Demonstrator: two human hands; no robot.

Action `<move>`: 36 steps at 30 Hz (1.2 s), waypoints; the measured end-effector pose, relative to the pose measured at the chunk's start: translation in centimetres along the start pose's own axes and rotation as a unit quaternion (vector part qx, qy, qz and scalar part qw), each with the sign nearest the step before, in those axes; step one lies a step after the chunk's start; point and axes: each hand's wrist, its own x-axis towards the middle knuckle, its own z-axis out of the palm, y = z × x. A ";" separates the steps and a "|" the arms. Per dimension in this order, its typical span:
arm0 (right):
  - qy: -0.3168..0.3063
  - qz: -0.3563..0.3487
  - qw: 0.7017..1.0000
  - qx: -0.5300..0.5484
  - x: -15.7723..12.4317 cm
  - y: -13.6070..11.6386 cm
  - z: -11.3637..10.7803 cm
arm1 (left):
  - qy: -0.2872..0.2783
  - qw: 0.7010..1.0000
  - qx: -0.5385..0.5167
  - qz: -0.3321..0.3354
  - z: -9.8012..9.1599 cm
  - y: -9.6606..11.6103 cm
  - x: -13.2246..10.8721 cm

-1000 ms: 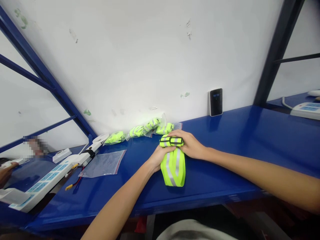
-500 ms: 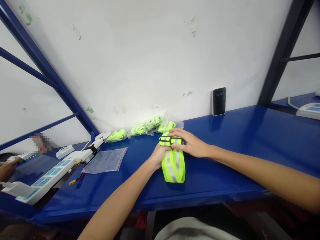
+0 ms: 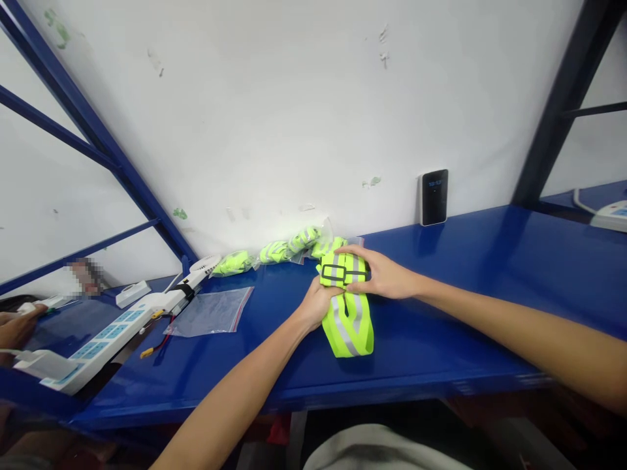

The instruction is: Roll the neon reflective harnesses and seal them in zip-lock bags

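Note:
A neon yellow-green band with silver stripes (image 3: 347, 326) is partly rolled up, its loose loop hanging toward the table's front edge. A black rectangular buckle (image 3: 334, 273) faces up on the rolled part. From the left, my left hand (image 3: 317, 301) grips the band just below the roll, its fingertips partly hidden. My right hand (image 3: 379, 274) holds the roll's right side, fingers over the top and thumb lower down. Behind the roll lie several bagged neon bands (image 3: 277, 251) along the wall.
An empty clear zip bag (image 3: 210, 312) lies left on the blue table (image 3: 441, 313). Beyond it are a white power strip (image 3: 105, 339), a small fan (image 3: 204, 264) and a yellow-ended cable (image 3: 147, 352). A black-faced clock device (image 3: 434, 198) leans on the wall. Another person's hand (image 3: 19, 326) shows far left.
The roll has turned so its buckle faces up more fully. My right hand's fingers are spread wider around it. The view has shifted slightly.

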 end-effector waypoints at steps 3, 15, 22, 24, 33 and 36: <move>-0.028 0.088 0.992 0.087 0.2 -0.1 -0.4 | -0.008 1.000 0.017 0.015 0.1 0.1 -0.1; 0.052 -0.035 0.993 -0.101 -0.2 0.9 0.3 | -0.052 0.992 -0.110 0.031 0.2 0.7 -0.2; 0.075 -0.035 0.997 0.015 -0.7 -0.6 -0.1 | -0.003 0.989 -0.136 0.057 -0.9 1.4 0.8; 0.086 -0.107 0.988 -0.069 -1.0 -1.1 -0.2 | 0.014 0.986 -0.144 0.077 -1.4 1.8 1.0; -0.022 -0.253 0.918 -0.304 -1.1 -0.8 0.4 | 0.010 0.985 -0.158 0.066 -2.0 2.5 0.9; -0.008 -0.271 0.921 -0.281 -1.2 -0.8 0.9 | -0.001 0.988 -0.148 0.046 -1.6 2.3 0.8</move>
